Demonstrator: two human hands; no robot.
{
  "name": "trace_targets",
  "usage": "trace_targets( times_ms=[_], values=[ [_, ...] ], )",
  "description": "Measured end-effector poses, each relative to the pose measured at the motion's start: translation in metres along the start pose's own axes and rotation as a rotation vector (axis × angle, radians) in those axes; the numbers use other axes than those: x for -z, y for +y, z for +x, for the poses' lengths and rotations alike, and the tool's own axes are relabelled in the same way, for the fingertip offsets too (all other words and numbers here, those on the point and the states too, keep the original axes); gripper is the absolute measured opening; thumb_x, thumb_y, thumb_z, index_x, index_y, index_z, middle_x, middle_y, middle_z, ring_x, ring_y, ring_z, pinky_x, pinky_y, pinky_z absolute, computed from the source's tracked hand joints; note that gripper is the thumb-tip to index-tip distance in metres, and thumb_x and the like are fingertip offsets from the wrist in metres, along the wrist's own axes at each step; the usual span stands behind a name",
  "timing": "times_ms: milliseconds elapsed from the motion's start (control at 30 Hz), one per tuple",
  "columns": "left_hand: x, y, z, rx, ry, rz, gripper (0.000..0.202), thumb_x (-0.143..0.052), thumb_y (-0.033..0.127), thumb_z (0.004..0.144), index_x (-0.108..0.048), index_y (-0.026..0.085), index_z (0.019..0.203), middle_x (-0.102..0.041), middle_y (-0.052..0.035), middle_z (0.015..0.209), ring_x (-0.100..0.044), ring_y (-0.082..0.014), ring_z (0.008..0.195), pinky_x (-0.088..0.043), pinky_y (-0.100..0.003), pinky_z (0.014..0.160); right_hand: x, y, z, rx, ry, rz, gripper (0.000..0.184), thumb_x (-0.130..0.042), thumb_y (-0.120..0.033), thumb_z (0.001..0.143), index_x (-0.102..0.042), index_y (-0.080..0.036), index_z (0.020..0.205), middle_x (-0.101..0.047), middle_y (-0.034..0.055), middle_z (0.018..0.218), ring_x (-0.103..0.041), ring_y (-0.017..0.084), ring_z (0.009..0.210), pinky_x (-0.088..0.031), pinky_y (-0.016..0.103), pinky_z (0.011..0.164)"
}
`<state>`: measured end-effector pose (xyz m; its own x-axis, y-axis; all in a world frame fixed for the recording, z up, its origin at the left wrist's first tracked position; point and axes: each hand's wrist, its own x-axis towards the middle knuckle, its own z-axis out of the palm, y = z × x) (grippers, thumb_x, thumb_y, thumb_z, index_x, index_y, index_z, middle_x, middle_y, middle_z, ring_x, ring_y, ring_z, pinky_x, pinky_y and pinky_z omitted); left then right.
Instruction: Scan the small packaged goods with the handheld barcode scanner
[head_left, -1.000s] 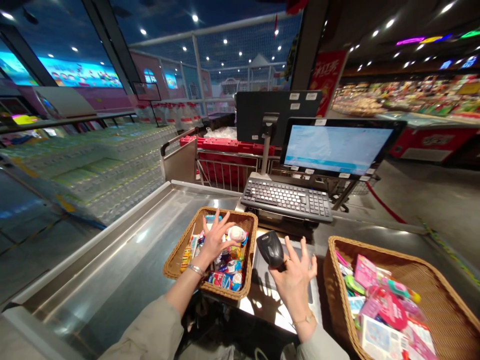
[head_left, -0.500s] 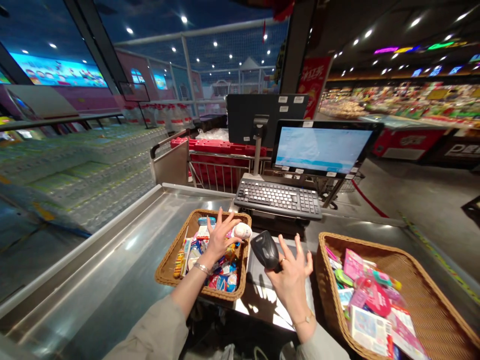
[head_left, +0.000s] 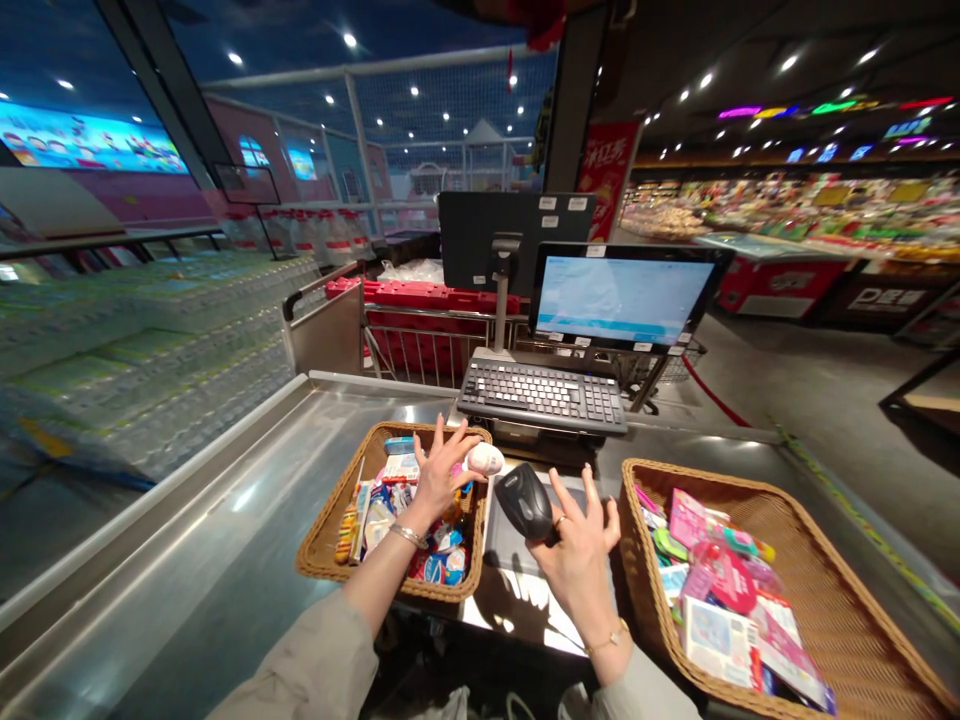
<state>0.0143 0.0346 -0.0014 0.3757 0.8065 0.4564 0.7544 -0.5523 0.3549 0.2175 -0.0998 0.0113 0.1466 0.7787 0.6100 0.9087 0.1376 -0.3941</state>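
Above the right side of the left wicker basket (head_left: 313,545), my left hand (head_left: 441,472) pinches a small white egg-shaped item (head_left: 485,459) between thumb and finger, its other fingers spread. Packaged small goods (head_left: 447,562) fill that basket. My right hand (head_left: 579,545) grips a black barcode scanner (head_left: 523,502), with several fingers lifted off it. The scanner's head is tilted up toward the egg-shaped item, with a small gap between them. To the right of my right hand stands a second wicker basket (head_left: 855,560) holding pink and colourful packages (head_left: 724,580).
Behind the baskets are a black keyboard (head_left: 541,392) and a lit monitor (head_left: 624,297), with another screen's back (head_left: 514,235) beside it. A metal counter (head_left: 262,480) with a raised edge extends left. Beyond it stand stacked bottle packs (head_left: 142,350) and a shopping cart (head_left: 412,345).
The view has turned slightly to the right, so the surroundings sit further left. Both hands keep their holds on the egg-shaped item and the scanner, nearly in place.
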Motion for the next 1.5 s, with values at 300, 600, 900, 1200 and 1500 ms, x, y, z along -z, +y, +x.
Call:
trace_targets(
  times_ms=[300, 600, 900, 1200, 1500],
  values=[
    [-0.003, 0.004, 0.003, -0.002, 0.001, 0.029, 0.057, -0.071, 0.042, 0.079, -0.052, 0.035, 0.132, -0.044, -0.0071, 0.149, -0.011, -0.0322, 0.148, 0.003, -0.069, 0.111, 0.005, 0.001, -0.001, -0.011, -0.031, 0.000, 0.017, -0.061, -0.018, 0.071, -0.068, -0.025, 0.085, -0.055, 0.0000, 0.138, -0.021, 0.036, 0.144, -0.012, 0.067, 0.110],
    [-0.001, 0.007, 0.003, 0.011, -0.017, -0.023, 0.056, -0.070, 0.043, 0.080, -0.052, 0.035, 0.132, -0.041, -0.0057, 0.151, -0.008, -0.0318, 0.149, 0.006, -0.069, 0.111, 0.005, 0.006, -0.006, 0.024, -0.035, -0.029, 0.020, -0.060, -0.020, 0.072, -0.068, -0.025, 0.090, -0.054, 0.0015, 0.139, -0.018, 0.034, 0.145, -0.011, 0.066, 0.110],
    [-0.002, 0.010, 0.003, 0.011, -0.013, -0.043, 0.055, -0.069, 0.042, 0.081, -0.052, 0.035, 0.132, -0.041, -0.0062, 0.151, -0.008, -0.0318, 0.149, 0.006, -0.070, 0.110, 0.005, 0.007, -0.008, 0.027, -0.016, -0.026, 0.020, -0.060, -0.021, 0.073, -0.068, -0.025, 0.091, -0.056, 0.0027, 0.137, -0.018, 0.034, 0.145, -0.010, 0.065, 0.110],
    [-0.007, 0.011, 0.006, -0.013, 0.015, -0.012, 0.055, -0.070, 0.043, 0.080, -0.053, 0.036, 0.132, -0.044, -0.0058, 0.149, -0.010, -0.0304, 0.149, 0.006, -0.069, 0.111, 0.007, 0.011, -0.011, 0.028, -0.018, -0.043, 0.021, -0.060, -0.022, 0.074, -0.067, -0.026, 0.093, -0.056, 0.0014, 0.138, -0.018, 0.034, 0.145, -0.011, 0.065, 0.110],
    [-0.013, 0.013, 0.012, -0.054, 0.016, -0.004, 0.058, -0.069, 0.043, 0.080, -0.050, 0.034, 0.134, -0.044, -0.0070, 0.149, -0.008, -0.0301, 0.149, 0.005, -0.069, 0.111, 0.015, 0.012, -0.012, 0.014, -0.021, -0.026, 0.021, -0.060, -0.024, 0.077, -0.067, -0.026, 0.096, -0.056, 0.0023, 0.137, -0.018, 0.033, 0.145, -0.008, 0.064, 0.110]
  ],
)
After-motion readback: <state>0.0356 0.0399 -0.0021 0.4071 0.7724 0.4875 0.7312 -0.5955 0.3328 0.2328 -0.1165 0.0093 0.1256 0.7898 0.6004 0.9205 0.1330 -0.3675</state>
